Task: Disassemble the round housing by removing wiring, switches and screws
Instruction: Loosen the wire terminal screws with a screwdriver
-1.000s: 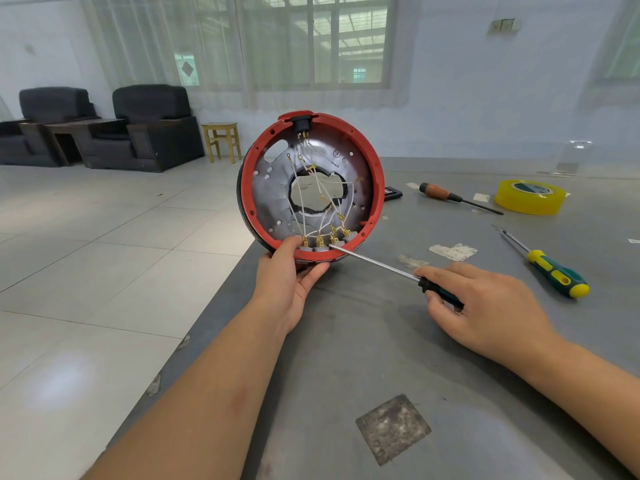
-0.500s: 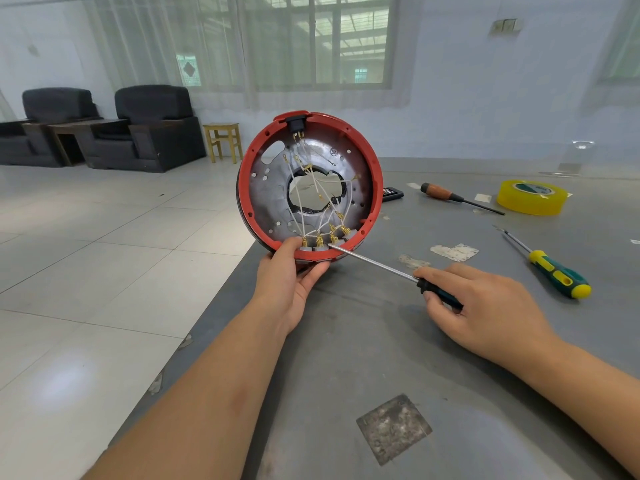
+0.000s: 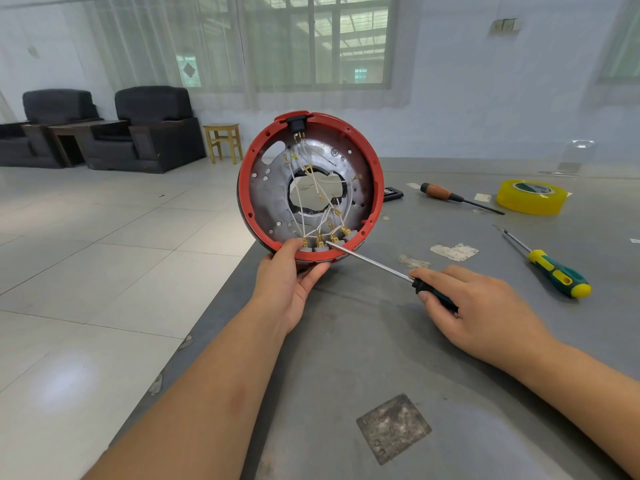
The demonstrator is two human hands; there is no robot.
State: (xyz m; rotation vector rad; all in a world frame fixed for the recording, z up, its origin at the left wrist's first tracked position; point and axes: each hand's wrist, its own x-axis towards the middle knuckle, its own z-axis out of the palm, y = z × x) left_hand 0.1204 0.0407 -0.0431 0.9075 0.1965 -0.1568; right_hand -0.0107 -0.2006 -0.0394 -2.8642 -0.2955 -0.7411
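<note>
the round housing (image 3: 310, 183) stands on edge at the tabletop's (image 3: 381, 341) left edge. the left hand (image 3: 289, 282) grips its lower rim, fingers curled round it. the right hand (image 3: 474, 311) grips a screwdriver (image 3: 377, 265), its tip at the brass wire terminals (image 3: 320, 239).

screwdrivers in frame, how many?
3. One in the right hand, tip at the round housing: held screwdriver. Green-yellow screwdriver and brown-handled screwdriver lie on the table. None visibly hidden.
</note>
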